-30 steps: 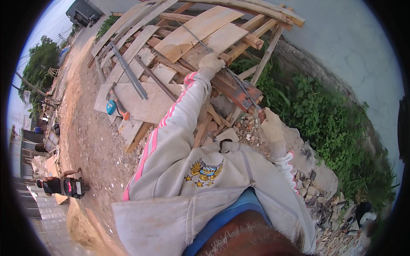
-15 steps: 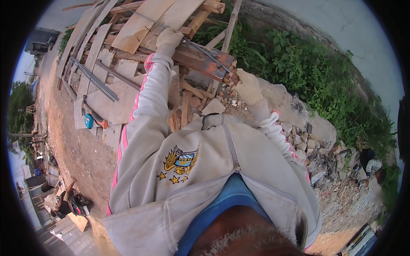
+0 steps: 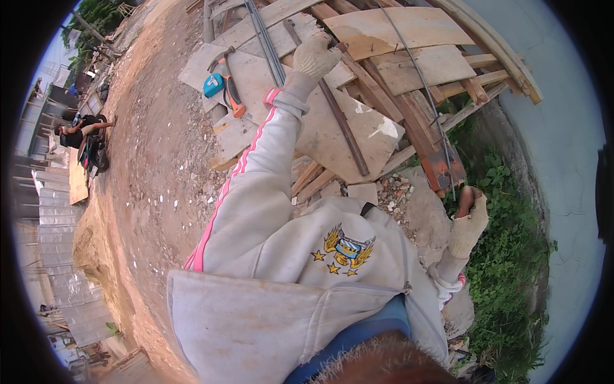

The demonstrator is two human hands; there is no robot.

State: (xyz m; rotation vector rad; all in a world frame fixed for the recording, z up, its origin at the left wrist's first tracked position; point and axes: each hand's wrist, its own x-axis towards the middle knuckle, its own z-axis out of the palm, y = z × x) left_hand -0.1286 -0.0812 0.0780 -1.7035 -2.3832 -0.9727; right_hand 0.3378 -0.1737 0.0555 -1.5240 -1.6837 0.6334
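Note:
My left hand (image 3: 314,59), in a cream knitted glove, is on a dark rusty metal bar (image 3: 344,128) lying over plywood. Its fingers look curled round the bar, partly hidden. At the right, my right hand (image 3: 471,214), gloved with bare fingertips, is closed beside the near end of a long thin steel rod (image 3: 416,67). Whether its fingers hold the rod's end is unclear. That rod lies along a thick timber beam (image 3: 419,131) with an orange-stained end (image 3: 441,169). A hammer (image 3: 228,83) with an orange-and-black handle and a blue tape measure (image 3: 213,85) lie left of my left hand.
Several grey metal rods (image 3: 263,41) lie beside my left forearm. Plywood sheets (image 3: 396,29) and planks are stacked at the far side. Green plants (image 3: 505,269) and a pale wall (image 3: 569,160) border the right. At far left, a person (image 3: 75,136) is by a motorbike (image 3: 96,150).
My view has turned left. My left hand has let go of the thin steel rod and moved left to the dark metal bar. My right hand stays near the rod's end.

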